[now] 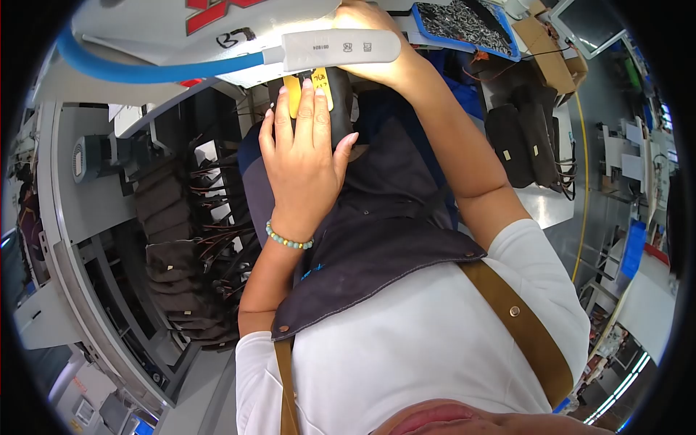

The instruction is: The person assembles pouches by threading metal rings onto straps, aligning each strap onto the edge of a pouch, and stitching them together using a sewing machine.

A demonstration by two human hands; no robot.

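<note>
My left hand, a beaded bracelet at its wrist, lies palm down with the fingers stretched forward. Its fingertips rest on a yellow piece with dark markings, on top of dark material. My right hand is further forward, beyond a white lamp head on a blue flexible neck. That lamp head covers part of the right hand, and its fingers cannot be made out. Bright light falls on the white machine body with red lettering, just ahead of both hands.
A blue-edged tray of small dark and silvery pieces stands ahead on the right, beside a cardboard box. Dark padded pieces lie on the right. Stacked dark fabric pieces with cords sit on the left, near a metal frame.
</note>
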